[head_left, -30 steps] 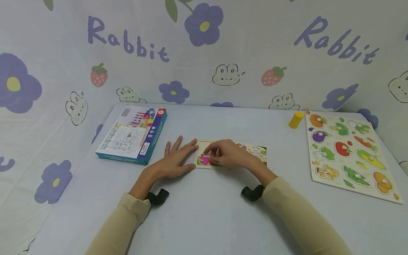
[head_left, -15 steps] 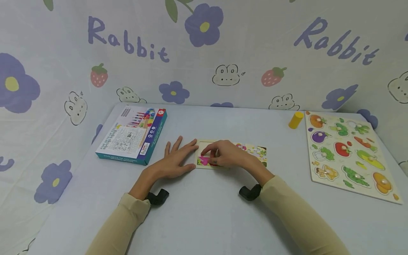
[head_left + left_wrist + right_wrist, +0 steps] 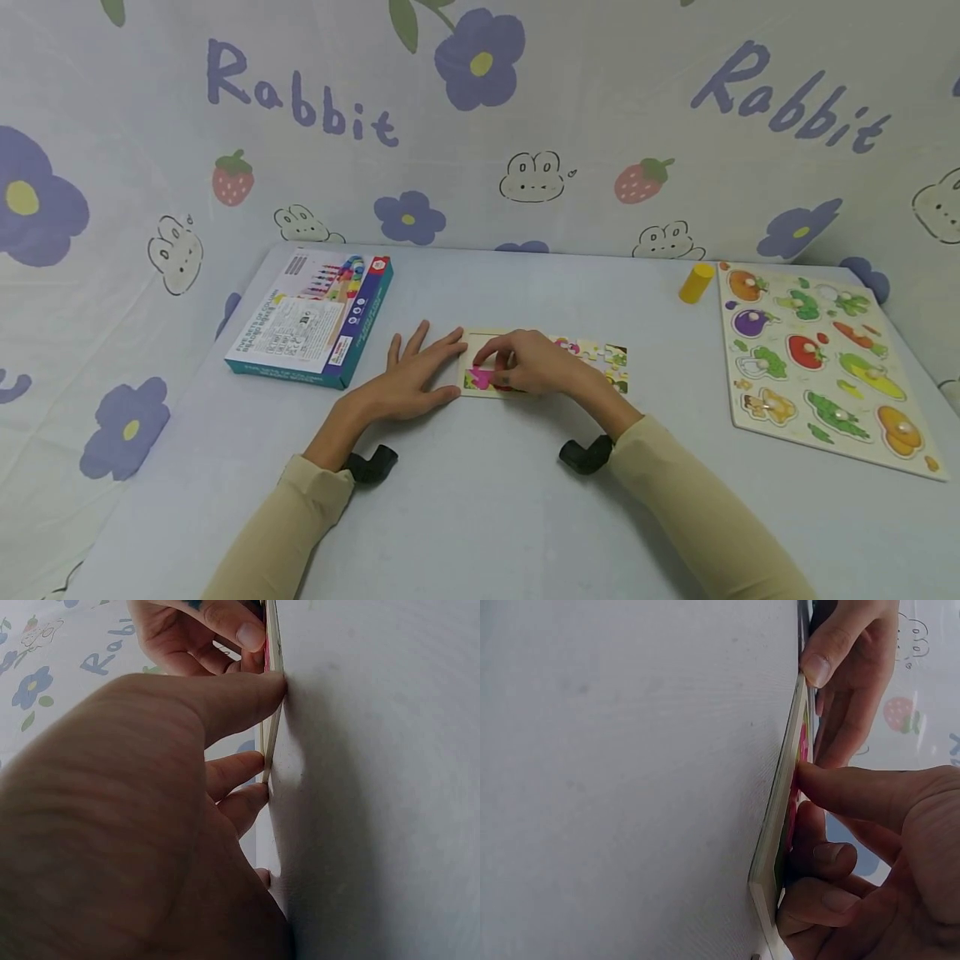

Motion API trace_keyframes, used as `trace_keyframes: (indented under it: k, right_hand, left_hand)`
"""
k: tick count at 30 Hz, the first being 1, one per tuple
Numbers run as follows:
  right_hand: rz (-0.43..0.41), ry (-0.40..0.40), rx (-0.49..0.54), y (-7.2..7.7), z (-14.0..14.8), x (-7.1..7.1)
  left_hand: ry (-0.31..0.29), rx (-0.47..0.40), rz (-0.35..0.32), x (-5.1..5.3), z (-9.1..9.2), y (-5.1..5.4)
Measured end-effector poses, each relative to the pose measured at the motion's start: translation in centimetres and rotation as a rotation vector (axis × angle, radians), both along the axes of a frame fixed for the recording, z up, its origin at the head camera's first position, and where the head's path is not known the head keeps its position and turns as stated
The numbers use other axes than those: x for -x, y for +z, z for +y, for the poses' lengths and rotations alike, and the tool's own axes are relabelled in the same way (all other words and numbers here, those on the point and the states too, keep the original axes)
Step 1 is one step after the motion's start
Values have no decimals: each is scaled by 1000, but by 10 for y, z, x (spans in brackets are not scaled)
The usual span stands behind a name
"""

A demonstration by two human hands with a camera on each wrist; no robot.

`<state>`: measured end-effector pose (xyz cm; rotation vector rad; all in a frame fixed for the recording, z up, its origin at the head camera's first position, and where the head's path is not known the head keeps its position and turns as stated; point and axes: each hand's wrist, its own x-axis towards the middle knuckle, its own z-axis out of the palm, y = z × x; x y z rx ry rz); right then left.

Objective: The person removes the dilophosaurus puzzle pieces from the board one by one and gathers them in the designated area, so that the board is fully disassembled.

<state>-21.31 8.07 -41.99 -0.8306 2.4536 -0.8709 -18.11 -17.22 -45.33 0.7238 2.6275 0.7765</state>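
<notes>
A small wooden puzzle tray (image 3: pixel 462 367) lies flat in the middle of the table, with pink and green pieces along its near left part. My left hand (image 3: pixel 408 383) rests at the tray's left end, fingers spread and thumb and fingertips touching its edge. Over the tray, my right hand (image 3: pixel 528 362) pinches a pink puzzle piece (image 3: pixel 480 379) between thumb and index finger, the other fingers curled under. In the right wrist view the right thumb (image 3: pixel 832 784) presses down on the pink surface. The right hand hides much of the tray.
Loose puzzle pieces (image 3: pixel 615 357) lie right of the tray. A boxed toy (image 3: pixel 300 321) is at the left. On the right sit a yellow cylinder (image 3: pixel 697 282) and a vegetable peg board (image 3: pixel 802 387). A printed cloth (image 3: pixel 450 150) hangs behind the table.
My right index fingertip has lowered slightly toward the pink piece, and the right wrist has shifted a little to the left. My left hand has stayed in place.
</notes>
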Motion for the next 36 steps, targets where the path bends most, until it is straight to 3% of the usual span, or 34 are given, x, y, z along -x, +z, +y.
trace_keyframes:
  k: [17, 36]
  right_hand:
    - [-35, -38, 30, -5, 0, 0]
    - [126, -106, 97, -7, -6, -10]
  left_hand:
    - [1, 6, 2, 1, 0, -1]
    - [1, -1, 7, 1, 1, 0]
